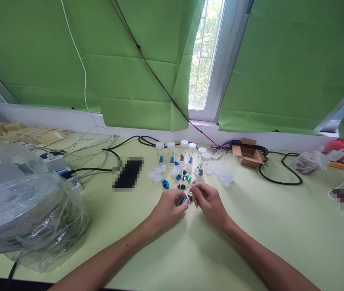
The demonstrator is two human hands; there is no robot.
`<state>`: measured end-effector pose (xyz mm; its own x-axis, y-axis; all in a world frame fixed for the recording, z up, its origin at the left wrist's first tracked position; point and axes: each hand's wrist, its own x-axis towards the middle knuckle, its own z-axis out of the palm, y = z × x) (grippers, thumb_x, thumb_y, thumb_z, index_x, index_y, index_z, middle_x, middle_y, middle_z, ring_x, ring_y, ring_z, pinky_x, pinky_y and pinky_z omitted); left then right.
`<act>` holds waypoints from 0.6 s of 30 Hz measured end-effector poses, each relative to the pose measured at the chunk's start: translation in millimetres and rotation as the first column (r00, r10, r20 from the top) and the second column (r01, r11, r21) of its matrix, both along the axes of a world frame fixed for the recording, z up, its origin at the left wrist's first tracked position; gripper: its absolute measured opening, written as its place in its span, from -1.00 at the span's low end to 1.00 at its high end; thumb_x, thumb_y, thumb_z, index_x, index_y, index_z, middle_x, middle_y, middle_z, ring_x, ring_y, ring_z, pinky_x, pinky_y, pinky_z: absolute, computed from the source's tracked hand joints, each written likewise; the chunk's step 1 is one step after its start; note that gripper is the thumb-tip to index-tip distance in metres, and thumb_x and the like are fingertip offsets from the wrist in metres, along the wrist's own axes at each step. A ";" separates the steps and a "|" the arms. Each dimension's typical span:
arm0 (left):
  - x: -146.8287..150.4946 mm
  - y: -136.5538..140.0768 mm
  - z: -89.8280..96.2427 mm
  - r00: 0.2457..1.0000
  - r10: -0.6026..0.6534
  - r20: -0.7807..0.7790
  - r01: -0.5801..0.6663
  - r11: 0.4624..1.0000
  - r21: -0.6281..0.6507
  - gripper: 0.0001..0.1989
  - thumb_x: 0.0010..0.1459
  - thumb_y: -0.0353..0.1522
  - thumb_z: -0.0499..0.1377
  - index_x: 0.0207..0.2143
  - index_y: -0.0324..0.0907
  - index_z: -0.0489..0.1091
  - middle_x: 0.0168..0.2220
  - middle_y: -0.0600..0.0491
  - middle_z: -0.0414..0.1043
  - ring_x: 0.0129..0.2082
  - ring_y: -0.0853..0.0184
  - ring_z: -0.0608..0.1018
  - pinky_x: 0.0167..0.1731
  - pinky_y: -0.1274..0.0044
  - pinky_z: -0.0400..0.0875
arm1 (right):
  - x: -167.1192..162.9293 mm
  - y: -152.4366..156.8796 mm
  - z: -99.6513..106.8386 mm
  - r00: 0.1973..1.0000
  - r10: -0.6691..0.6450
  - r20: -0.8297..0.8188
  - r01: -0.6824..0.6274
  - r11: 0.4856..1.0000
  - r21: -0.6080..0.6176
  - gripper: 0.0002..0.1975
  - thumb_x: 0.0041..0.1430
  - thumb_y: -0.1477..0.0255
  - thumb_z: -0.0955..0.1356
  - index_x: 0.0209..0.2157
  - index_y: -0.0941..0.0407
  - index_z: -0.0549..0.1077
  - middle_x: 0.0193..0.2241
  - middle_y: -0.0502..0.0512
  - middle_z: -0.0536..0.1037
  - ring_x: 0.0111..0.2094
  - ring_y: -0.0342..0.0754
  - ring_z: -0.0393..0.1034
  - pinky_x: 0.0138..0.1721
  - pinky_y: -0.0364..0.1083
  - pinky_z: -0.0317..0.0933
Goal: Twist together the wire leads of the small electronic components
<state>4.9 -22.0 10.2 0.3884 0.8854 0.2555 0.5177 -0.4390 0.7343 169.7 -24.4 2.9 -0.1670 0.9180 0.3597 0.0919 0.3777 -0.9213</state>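
Note:
My left hand is closed around a small blue piece, its fingertips pinched. Just to the right, my right hand pinches at something too small to make out, close to the left fingertips. Small black parts lie on the table right beyond my fingers. Past them are a blue cluster and a green piece. Several clear vials with white caps stand in a loose row behind, with blue, dark or green pieces inside. Loose white caps lie left of the vials.
Clear plastic cups sit right of the vials. Behind them is an open cardboard box near black cables. A large plastic-wrapped object fills the left side. Power adapters and cords lie beyond it, below the green blinds.

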 end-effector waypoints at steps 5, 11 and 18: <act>3.4 -2.9 -4.0 0.997 -0.013 -0.076 0.021 0.994 0.103 -0.80 0.11 -0.44 0.06 -0.57 -0.20 0.29 -0.59 0.13 0.30 -0.54 0.43 0.27 -0.52 0.56 0.11 | -0.8 -2.6 4.2 0.983 -0.028 0.184 0.013 0.996 0.083 -0.72 0.30 0.35 0.23 -0.50 0.12 0.31 -0.65 -0.09 0.25 -0.62 -0.21 0.08 -0.57 -0.19 0.02; 6.6 -6.6 -4.5 0.996 -0.052 -0.067 0.061 0.989 0.135 -0.83 0.08 -0.51 0.02 -0.55 -0.20 0.25 -0.56 0.15 0.28 -0.52 0.44 0.28 -0.49 0.56 0.12 | -1.0 -2.2 3.2 0.947 -0.056 0.317 -0.006 0.982 0.191 -0.71 0.28 0.46 0.22 -0.55 0.13 0.27 -0.59 -0.07 0.27 -0.53 -0.18 0.11 -0.48 -0.18 0.02; 7.0 -7.2 -3.8 0.997 -0.058 -0.055 0.066 0.987 0.149 -0.83 0.05 -0.53 0.02 -0.57 -0.19 0.21 -0.57 0.15 0.26 -0.53 0.44 0.27 -0.51 0.56 0.09 | -0.5 -1.3 -2.0 0.930 -0.023 0.367 -0.062 0.974 0.216 -0.76 0.30 0.48 0.21 -0.45 0.12 0.39 -0.51 -0.01 0.41 -0.48 -0.15 0.24 -0.42 -0.18 0.10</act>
<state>11.9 -29.3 6.5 0.4570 0.8120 0.3631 0.5205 -0.5752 0.6311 169.2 -25.7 0.8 -0.3426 0.8177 0.4626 0.3965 0.5723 -0.7179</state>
